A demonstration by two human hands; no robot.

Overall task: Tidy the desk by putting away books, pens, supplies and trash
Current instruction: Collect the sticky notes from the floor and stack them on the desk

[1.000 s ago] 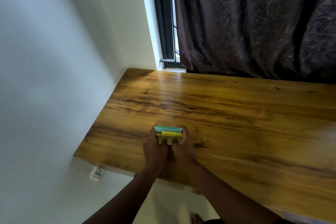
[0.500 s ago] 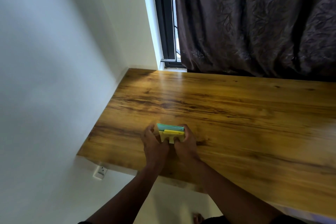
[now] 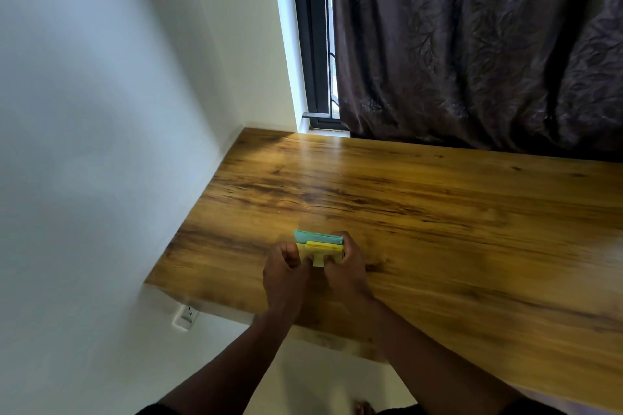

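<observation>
From the head camera, one wooden desk [image 3: 438, 229] fills the right and middle of the scene, its left end against a white wall [image 3: 84, 145]. Near the desk's near left corner sits one small stack of sticky notes [image 3: 318, 244], a teal pad at the far side and yellow pads nearer, with a yellow slip hanging down at the front. Two hands meet at this stack. The left hand [image 3: 286, 274] is at its left end, fingers curled inward; whether they actually pinch the paper cannot be told. The right hand [image 3: 344, 264] wraps the stack's right end, fingers bent around the edge and gripping it. Far behind the desk hangs one dark patterned curtain [image 3: 472, 44], and left of it a strip of one black window frame [image 3: 312, 34] shows. One white wall socket [image 3: 185, 315] sits on the wall below the desk's near left corner.
</observation>
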